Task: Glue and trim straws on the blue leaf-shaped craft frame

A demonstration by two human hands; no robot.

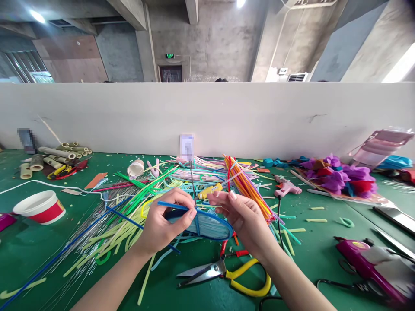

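My left hand (171, 220) pinches a flat oval piece made of light blue pipe cleaners (210, 226), edged in dark blue with a dark blue band across it. A dark blue pipe cleaner (171, 206) lies along its top under my fingers. Thin dark wires (192, 181) stand up from where the left fingertips close. My right hand (241, 211) is beside the oval's right end, thumb and fingertips brought together; what they hold, if anything, is too small to make out. Below the oval lie scissors (220, 270) with yellow and red handles.
Loose pipe cleaners (126, 229) and an orange bundle (249, 185) cover the green table (155, 285). A paper cup (40, 207) and bamboo pieces (58, 157) are left. On the right are a pink glue gun (287, 188), purple flowers (337, 177) and a magenta corded tool (372, 268).
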